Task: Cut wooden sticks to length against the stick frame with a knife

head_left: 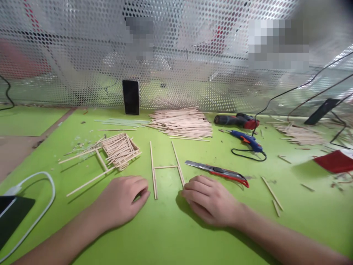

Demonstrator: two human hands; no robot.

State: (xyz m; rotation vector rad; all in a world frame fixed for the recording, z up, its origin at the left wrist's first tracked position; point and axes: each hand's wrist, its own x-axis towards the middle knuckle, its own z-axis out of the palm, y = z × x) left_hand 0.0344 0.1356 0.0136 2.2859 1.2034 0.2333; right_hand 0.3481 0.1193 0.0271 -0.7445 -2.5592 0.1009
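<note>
An H-shaped frame of thin wooden sticks [165,167] lies flat on the green table [171,228]. My left hand [121,200] rests palm down just left of the frame's near end, fingers curled loosely, holding nothing that I can see. My right hand [211,200] lies on the table at the near end of the frame's right stick, fingers curled, touching or nearly touching that stick. A partly built stick structure [116,151] sits to the left of the frame.
A red utility knife [217,171] lies right of the frame. A stick pile [182,123], a blue glue gun [246,140], a red-black tool [237,119] and a standing phone [130,97] sit further back. A white cable [41,198] and dark device [11,217] are at left. Perforated metal screen behind.
</note>
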